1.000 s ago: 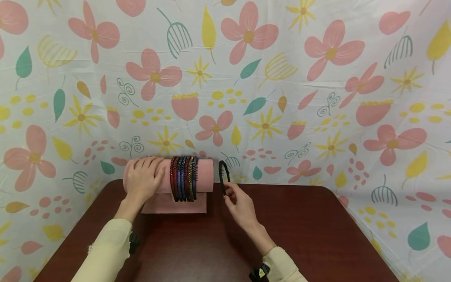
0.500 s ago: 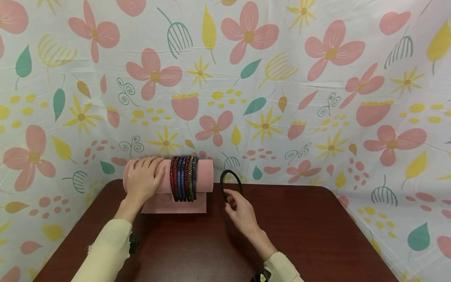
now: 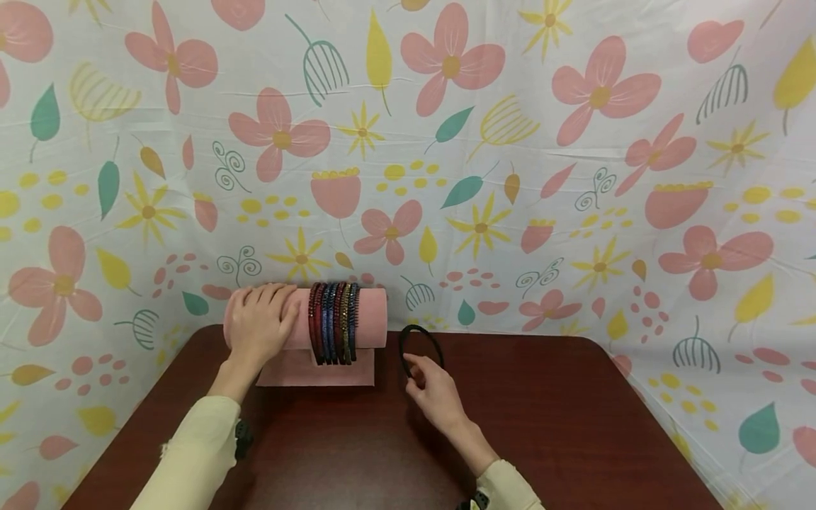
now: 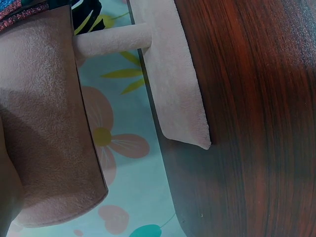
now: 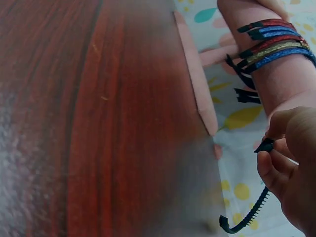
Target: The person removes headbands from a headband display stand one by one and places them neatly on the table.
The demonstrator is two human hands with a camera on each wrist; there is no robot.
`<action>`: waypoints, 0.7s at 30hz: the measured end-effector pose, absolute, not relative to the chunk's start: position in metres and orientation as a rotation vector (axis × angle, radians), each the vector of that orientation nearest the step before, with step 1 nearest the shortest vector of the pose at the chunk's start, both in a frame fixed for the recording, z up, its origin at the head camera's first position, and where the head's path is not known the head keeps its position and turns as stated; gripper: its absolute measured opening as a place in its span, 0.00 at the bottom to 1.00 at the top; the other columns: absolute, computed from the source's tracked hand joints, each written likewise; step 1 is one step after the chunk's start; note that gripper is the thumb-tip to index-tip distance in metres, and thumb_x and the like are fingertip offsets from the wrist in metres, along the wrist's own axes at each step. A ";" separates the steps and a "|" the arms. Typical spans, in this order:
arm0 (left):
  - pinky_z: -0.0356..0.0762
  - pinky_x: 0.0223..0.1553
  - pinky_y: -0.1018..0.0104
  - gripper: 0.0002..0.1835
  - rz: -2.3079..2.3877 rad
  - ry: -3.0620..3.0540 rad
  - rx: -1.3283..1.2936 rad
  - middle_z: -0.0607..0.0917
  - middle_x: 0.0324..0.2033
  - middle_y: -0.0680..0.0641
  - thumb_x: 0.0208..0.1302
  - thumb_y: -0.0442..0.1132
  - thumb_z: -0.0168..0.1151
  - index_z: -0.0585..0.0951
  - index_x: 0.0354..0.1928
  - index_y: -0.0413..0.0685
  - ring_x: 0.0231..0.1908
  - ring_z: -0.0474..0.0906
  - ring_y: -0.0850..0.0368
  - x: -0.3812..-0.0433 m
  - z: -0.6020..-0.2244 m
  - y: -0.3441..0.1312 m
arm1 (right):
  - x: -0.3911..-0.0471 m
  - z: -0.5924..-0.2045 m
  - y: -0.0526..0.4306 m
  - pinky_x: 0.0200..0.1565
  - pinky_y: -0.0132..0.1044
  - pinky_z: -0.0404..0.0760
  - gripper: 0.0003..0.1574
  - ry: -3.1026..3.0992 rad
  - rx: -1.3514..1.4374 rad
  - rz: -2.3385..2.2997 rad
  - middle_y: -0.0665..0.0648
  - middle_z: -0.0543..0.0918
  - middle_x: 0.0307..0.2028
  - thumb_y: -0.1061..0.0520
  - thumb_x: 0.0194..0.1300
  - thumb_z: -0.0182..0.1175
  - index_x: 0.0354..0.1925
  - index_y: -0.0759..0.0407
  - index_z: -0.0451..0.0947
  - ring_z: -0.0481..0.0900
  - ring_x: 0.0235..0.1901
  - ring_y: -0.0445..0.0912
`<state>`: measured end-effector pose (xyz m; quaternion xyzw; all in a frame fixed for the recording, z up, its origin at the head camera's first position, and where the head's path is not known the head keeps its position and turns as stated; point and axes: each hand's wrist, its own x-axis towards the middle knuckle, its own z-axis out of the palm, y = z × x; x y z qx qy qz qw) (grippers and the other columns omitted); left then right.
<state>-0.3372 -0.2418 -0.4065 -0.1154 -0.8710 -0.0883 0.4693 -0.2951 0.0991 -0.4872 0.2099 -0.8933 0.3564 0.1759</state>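
My left hand (image 3: 258, 319) grips the left part of a pink fuzzy roll (image 3: 372, 319), its fingers lying over the top. The roll belongs to a headband stand with a flat pink base (image 3: 357, 375). Several glittery headbands (image 3: 334, 322), in red, blue and gold, sit side by side around the roll. Right of the stand, my right hand (image 3: 436, 389) pinches one end of a thin black headband (image 3: 401, 346) between thumb and fingers. In the right wrist view the headband's toothed inner edge (image 5: 256, 210) shows, its other end hanging free.
A dark reddish-brown table (image 3: 542, 411) lies under the stand. Behind it hangs a white curtain (image 3: 408, 163) printed with flowers and leaves. In the left wrist view a pink rod (image 4: 113, 39) joins roll and base.
My right hand has moved slightly down and turned the black headband, which now tilts lower and shows as a wider loop. The left hand and the stand stay in place.
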 end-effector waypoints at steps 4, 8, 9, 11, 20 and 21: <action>0.66 0.61 0.43 0.22 -0.211 -2.119 -0.283 0.86 0.49 0.43 0.69 0.55 0.50 0.84 0.51 0.50 0.52 0.80 0.41 -0.337 -0.407 -0.241 | -0.295 -0.492 0.098 0.29 0.28 0.74 0.28 -2.573 0.602 1.021 0.50 0.83 0.38 0.64 0.62 0.64 0.62 0.54 0.77 0.76 0.29 0.35; 0.66 0.60 0.42 0.23 -0.204 -2.120 -0.285 0.86 0.49 0.43 0.69 0.55 0.50 0.84 0.51 0.49 0.52 0.80 0.41 -0.338 -0.407 -0.240 | -0.296 -0.498 0.096 0.28 0.28 0.74 0.28 -2.606 0.610 1.061 0.51 0.84 0.40 0.63 0.64 0.63 0.62 0.54 0.76 0.77 0.30 0.35; 0.66 0.60 0.42 0.23 -0.203 -2.123 -0.284 0.86 0.49 0.43 0.69 0.54 0.49 0.84 0.51 0.49 0.52 0.80 0.41 -0.338 -0.407 -0.240 | -0.296 -0.498 0.096 0.28 0.28 0.74 0.27 -2.616 0.612 1.074 0.51 0.84 0.40 0.62 0.64 0.63 0.62 0.54 0.76 0.77 0.29 0.35; 0.66 0.61 0.42 0.23 -0.204 -2.130 -0.283 0.86 0.50 0.43 0.69 0.54 0.49 0.84 0.52 0.49 0.52 0.80 0.41 -0.338 -0.407 -0.240 | -0.297 -0.500 0.095 0.26 0.28 0.74 0.27 -2.631 0.625 1.093 0.51 0.84 0.40 0.62 0.65 0.62 0.62 0.54 0.76 0.75 0.27 0.34; 0.67 0.59 0.42 0.23 -0.198 -2.087 -0.285 0.86 0.48 0.43 0.68 0.55 0.49 0.85 0.50 0.49 0.50 0.80 0.41 -0.340 -0.408 -0.242 | -0.302 -0.503 0.089 0.20 0.27 0.68 0.22 -2.678 0.670 1.202 0.56 0.87 0.40 0.63 0.65 0.62 0.58 0.59 0.79 0.73 0.18 0.32; 0.67 0.59 0.43 0.23 -0.199 -2.082 -0.286 0.86 0.48 0.43 0.68 0.55 0.49 0.85 0.50 0.49 0.50 0.80 0.41 -0.340 -0.409 -0.242 | -0.302 -0.503 0.088 0.20 0.28 0.69 0.21 -2.685 0.673 1.212 0.56 0.87 0.40 0.63 0.65 0.62 0.57 0.60 0.79 0.75 0.19 0.33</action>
